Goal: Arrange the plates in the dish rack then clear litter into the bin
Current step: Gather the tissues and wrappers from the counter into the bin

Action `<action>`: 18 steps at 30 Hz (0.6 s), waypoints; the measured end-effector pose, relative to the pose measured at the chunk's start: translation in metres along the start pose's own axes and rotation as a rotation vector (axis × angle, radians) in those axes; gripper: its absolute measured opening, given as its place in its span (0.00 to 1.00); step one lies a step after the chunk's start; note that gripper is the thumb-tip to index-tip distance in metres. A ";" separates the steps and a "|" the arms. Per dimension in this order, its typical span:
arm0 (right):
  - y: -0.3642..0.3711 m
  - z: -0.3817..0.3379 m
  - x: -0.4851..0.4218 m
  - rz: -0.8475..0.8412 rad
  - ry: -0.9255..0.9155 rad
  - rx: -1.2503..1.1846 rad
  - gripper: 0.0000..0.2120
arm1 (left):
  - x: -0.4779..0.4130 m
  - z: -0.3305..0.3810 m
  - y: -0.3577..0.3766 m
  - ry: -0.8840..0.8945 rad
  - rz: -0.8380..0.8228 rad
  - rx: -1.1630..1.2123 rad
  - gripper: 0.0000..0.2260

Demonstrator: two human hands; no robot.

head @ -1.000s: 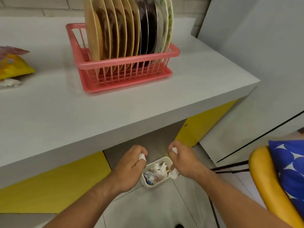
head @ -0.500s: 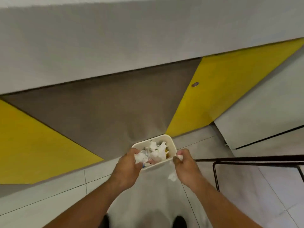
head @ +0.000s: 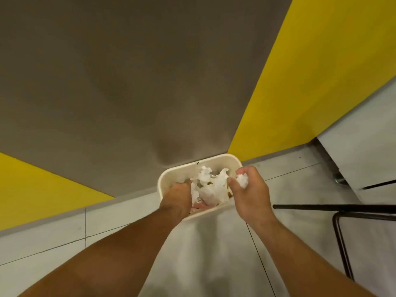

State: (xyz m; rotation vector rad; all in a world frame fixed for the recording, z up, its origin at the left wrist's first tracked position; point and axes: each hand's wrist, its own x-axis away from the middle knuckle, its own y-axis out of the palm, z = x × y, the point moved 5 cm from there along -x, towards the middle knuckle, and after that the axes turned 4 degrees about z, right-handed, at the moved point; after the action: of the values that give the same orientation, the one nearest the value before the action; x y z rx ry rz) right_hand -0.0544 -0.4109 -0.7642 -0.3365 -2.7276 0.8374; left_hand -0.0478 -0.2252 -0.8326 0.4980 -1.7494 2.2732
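- While both hands are down at the small cream bin [head: 216, 157], it sits on the floor with its far edge right up against the base of the grey-brown panel [head: 128, 82].
- The left hand [head: 176, 200] reaches into the near-left side of the bin, knuckles up, fingers curled down into the paper. The tips are buried, so honestly I can't tell if it's holding anything.
- The right hand [head: 251, 196] is over the bin's right rim, thumb and fingers pinched round a crumpled white tissue wad [head: 242, 181]. The wad is just above the rim, not dropped in yet.
- Litter-wise, a heap of crumpled white paper [head: 211, 190] fills the middle of the bin between the two hands. Bits of something yellow and something pinkish poke out underneath, too scrunched to say what.
- The floor [head: 214, 254] is pale grey tile with thin dark grout lines.
- Behind the bin, the grey-brown panel has a bright yellow section [head: 310, 71] slanting up on the right and a yellow wedge [head: 42, 185] low on the left.
- Over on the right, a black metal frame [head: 342, 207] of thin tubes stands on the tiles near the right forearm. Beyond it is a white cabinet [head: 364, 151] with a small metal foot at its corner.
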 end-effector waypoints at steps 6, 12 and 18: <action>0.055 0.007 -0.039 -0.020 -0.144 0.159 0.17 | 0.007 -0.026 -0.019 0.112 0.193 0.100 0.13; 0.064 0.007 -0.026 -0.269 -0.210 0.386 0.23 | 0.021 -0.036 -0.050 0.130 0.178 0.176 0.14; -0.004 -0.072 0.012 -0.276 -0.312 0.344 0.18 | 0.068 -0.019 -0.130 0.185 0.151 0.165 0.16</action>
State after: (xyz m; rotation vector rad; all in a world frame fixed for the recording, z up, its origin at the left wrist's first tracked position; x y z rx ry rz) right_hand -0.0429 -0.3739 -0.7026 0.2554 -2.7340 1.3394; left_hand -0.0629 -0.1744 -0.6941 0.1818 -1.5678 2.4903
